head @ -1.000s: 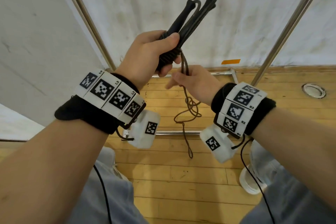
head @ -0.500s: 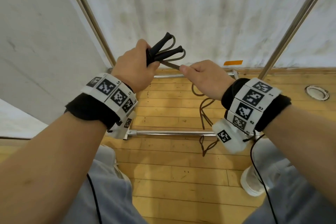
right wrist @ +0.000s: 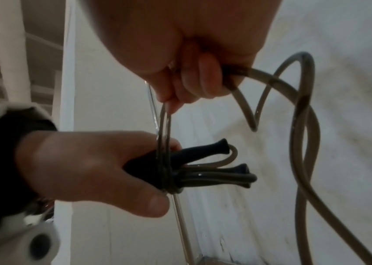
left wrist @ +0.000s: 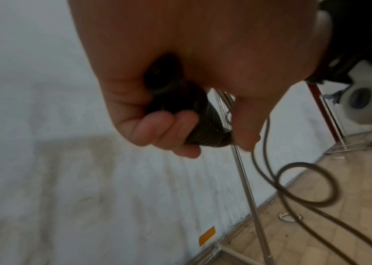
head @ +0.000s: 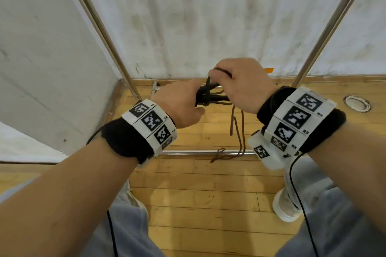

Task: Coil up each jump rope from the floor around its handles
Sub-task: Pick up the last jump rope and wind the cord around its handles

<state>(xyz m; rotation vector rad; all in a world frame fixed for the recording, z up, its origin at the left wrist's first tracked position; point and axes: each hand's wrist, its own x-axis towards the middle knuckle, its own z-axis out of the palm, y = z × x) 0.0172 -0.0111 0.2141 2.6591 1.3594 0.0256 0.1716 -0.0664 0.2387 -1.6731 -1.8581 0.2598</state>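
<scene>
My left hand (head: 181, 103) grips two black jump-rope handles (head: 211, 97) lying sideways, with brown cord wound round them (left wrist: 205, 123). In the right wrist view the handle ends (right wrist: 203, 152) stick out past the left hand (right wrist: 85, 170), with cord loops beside them. Just above the handles, my right hand (head: 238, 83) pinches the brown cord (right wrist: 260, 75) and draws a doubled strand (right wrist: 163, 129) down to the bundle. The loose tail (head: 238, 131) hangs from the hands to the wooden floor.
Two slanted metal poles (head: 100, 27) (head: 332, 27) and a low metal bar (head: 204, 152) stand close ahead before a white wall. A round floor fitting (head: 357, 104) sits to the right. My white shoe (head: 286, 206) rests on the planks.
Both hands have dropped lower and the handles have turned from pointing up to lying sideways. My right hand has come over the top of the bundle with the cord; the hanging tail is shorter.
</scene>
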